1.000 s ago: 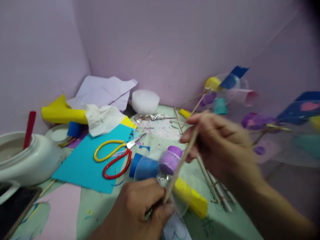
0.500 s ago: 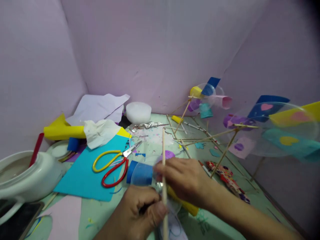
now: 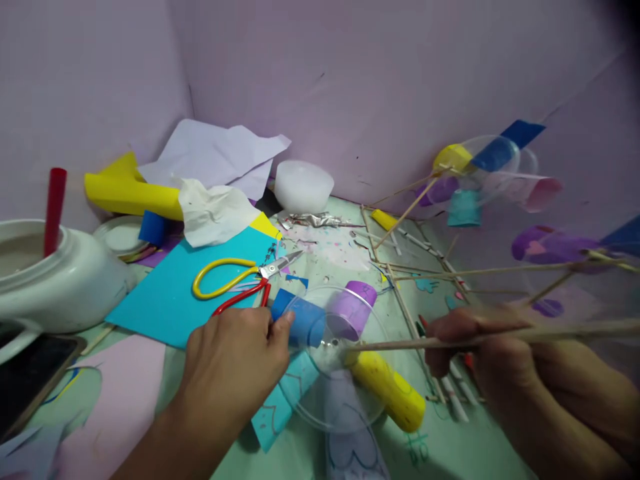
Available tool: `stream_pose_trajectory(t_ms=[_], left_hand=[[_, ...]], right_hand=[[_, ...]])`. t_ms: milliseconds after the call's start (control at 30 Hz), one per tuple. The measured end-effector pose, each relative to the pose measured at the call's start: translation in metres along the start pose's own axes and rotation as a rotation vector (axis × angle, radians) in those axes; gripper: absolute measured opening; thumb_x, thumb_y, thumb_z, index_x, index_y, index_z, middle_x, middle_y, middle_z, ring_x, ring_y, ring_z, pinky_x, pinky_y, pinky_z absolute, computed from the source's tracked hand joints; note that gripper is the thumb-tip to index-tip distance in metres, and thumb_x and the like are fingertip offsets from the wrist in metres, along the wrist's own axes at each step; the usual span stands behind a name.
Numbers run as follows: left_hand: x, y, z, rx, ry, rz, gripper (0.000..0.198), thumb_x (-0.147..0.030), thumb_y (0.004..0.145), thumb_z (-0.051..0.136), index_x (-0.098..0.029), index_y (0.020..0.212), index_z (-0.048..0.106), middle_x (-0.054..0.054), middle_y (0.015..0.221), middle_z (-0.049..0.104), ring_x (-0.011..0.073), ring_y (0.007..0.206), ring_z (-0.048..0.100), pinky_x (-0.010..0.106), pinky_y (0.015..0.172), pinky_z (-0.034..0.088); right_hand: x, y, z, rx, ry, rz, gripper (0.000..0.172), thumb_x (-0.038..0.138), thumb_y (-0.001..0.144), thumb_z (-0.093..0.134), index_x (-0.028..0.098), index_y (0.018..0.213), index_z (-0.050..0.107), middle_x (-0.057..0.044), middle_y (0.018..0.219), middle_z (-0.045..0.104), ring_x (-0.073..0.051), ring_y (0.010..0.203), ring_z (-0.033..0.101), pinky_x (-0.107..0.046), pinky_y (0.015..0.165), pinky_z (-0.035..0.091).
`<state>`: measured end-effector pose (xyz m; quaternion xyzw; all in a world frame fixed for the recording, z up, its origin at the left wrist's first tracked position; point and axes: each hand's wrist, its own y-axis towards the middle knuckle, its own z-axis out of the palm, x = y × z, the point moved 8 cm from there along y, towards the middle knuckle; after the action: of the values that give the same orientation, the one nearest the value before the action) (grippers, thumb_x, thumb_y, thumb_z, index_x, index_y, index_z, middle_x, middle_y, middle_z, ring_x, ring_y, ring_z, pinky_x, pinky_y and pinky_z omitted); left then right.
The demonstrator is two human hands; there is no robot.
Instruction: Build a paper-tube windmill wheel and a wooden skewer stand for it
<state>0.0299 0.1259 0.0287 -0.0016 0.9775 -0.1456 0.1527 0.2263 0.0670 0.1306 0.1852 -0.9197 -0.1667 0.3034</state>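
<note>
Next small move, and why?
I'd probably ease the tip of the stick onto the middle of the clear disc: the right hand grips the stick, its tip appears close to that middle, and the left hand is by the blue roll.

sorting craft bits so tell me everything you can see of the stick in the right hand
The stick is thin, pale and fairly straight, and looks wooden. The right hand grips it partway along, and it runs nearly level. Seen from here, its tip overlaps the clear disc near the middle; whether they touch is unclear. The other end runs out of the picture.
</note>
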Motion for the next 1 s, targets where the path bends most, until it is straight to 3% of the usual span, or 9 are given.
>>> stream_pose_trajectory(t_ms=[100,400,567,733,1000], left_hand=[[-0.002,0.000,0.005,0.036,-0.024,0.017,0.043,-0.046,0.084,0.032,-0.023,0.062,0.061,0.007,0.066,0.063,0.0252,0.063,0.059,0.031,0.053,0.031],[0.001,0.006,0.012,0.048,-0.058,0.018,0.036,-0.043,0.081,0.037,-0.023,0.061,0.059,0.005,0.064,0.062,0.0218,0.059,0.056,0.030,0.051,0.026],[0.001,0.005,0.013,0.067,-0.055,0.018,0.036,-0.044,0.082,0.037,-0.023,0.059,0.055,0.004,0.062,0.061,0.0212,0.059,0.055,0.030,0.051,0.025],[-0.001,0.006,0.012,0.068,-0.072,0.031,0.035,-0.043,0.082,0.037,-0.022,0.059,0.054,0.004,0.063,0.062,0.0211,0.062,0.056,0.030,0.052,0.026],[-0.003,0.004,0.014,0.090,-0.079,0.048,0.032,-0.042,0.082,0.037,-0.022,0.062,0.052,0.003,0.063,0.061,0.0213,0.063,0.056,0.030,0.053,0.027]], right_hand=[[-0.001,0.005,0.000,-0.040,0.022,0.005,0.019,0.036,0.094,0.039,0.030,0.089,0.056,0.001,0.061,0.061,-0.013,0.050,0.061,-0.022,0.042,0.049],[0.014,0.015,0.017,0.119,-0.110,-0.110,0.018,0.028,0.092,0.041,0.025,0.083,0.057,0.003,0.056,0.060,-0.010,0.045,0.058,-0.019,0.042,0.046],[0.003,0.012,0.043,0.336,-0.047,-0.073,0.007,0.020,0.085,0.056,0.023,0.087,0.062,0.001,0.070,0.067,-0.009,0.056,0.062,-0.018,0.048,0.047],[-0.005,0.020,0.050,0.311,0.127,-0.009,0.009,0.017,0.085,0.054,0.018,0.081,0.062,0.000,0.069,0.065,-0.010,0.059,0.060,-0.020,0.052,0.047],[0.008,0.020,0.054,0.392,-0.062,-0.112,0.012,0.017,0.087,0.049,0.017,0.082,0.059,0.000,0.064,0.059,-0.010,0.054,0.054,-0.023,0.048,0.038]])
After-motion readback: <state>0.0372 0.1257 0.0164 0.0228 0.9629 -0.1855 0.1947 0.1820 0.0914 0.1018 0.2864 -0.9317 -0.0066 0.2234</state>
